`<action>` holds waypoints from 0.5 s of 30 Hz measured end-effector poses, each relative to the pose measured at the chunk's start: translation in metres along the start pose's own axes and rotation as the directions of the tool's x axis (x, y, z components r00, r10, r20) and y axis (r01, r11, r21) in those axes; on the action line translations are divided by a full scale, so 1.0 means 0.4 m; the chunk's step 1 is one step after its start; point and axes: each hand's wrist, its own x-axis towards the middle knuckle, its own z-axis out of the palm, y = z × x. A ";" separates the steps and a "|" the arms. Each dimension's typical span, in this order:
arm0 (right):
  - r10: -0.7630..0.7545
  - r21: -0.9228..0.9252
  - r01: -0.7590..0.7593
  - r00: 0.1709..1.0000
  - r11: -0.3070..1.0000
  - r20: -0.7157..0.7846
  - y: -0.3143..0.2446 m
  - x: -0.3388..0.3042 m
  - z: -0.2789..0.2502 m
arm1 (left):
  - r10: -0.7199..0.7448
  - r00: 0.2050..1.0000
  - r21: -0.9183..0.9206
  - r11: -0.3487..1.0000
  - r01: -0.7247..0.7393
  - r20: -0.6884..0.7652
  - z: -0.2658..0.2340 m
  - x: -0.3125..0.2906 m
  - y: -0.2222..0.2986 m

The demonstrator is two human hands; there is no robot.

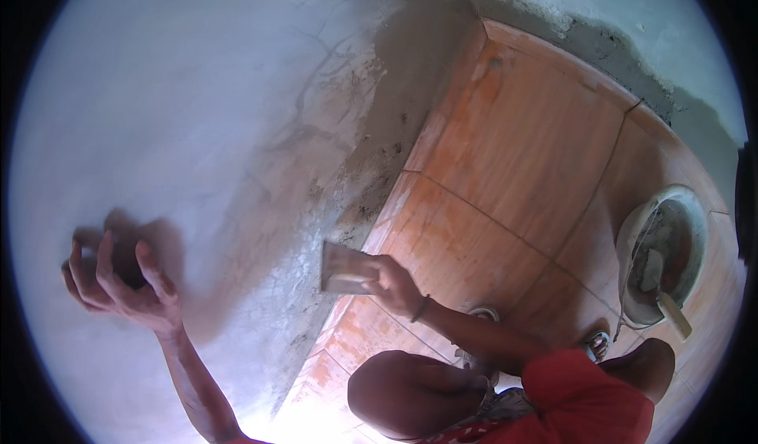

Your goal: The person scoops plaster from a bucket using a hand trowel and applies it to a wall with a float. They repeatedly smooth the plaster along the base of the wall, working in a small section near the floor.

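My left hand (130,286) is raised against the pale wall (181,128), fingers spread and bent, with nothing in them; its shadow falls on the wall. In my right hand (397,286) is a flat rectangular plastering trowel (341,269), gripped by its handle. The trowel's blade lies at the foot of the wall, over a rough band of grey mortar (367,183) just above the tile skirting. Slight blur covers the trowel and the fingers around it. Cracks and uneven patches mark the wall above the band.
Orange-brown tiles (545,144) cover the floor. To the right stands a bucket (632,286) with a wire handle, grey mortar and a wooden-handled tool (673,315) in it. Wet grey mortar (608,53) also runs along the far wall's base. My bent knees and sandalled feet are below.
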 end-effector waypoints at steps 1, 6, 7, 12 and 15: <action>0.122 0.109 -0.120 0.992 0.987 -0.015 -0.030 -0.012 -0.033 | -0.002 1.000 0.034 0.999 0.002 0.009 -0.009 0.002 0.005; 0.316 0.820 -0.252 0.944 0.514 0.092 -0.134 0.063 -0.299 | -0.288 0.957 -0.634 0.739 0.230 0.011 -0.004 -0.127 0.211; 0.307 0.886 -0.248 0.943 0.392 0.129 -0.131 0.060 -0.347 | -0.217 0.974 -0.728 0.658 0.193 0.062 -0.014 -0.142 0.289; 0.306 0.974 -0.172 0.944 0.144 0.122 -0.204 0.049 -0.455 | -0.134 0.456 -0.434 -0.621 0.653 0.880 -0.044 -0.207 0.742; 0.364 0.971 -0.177 0.925 0.161 0.109 -0.226 -0.025 -0.497 | 0.325 0.495 0.219 -0.940 0.261 0.806 -0.054 -0.187 0.919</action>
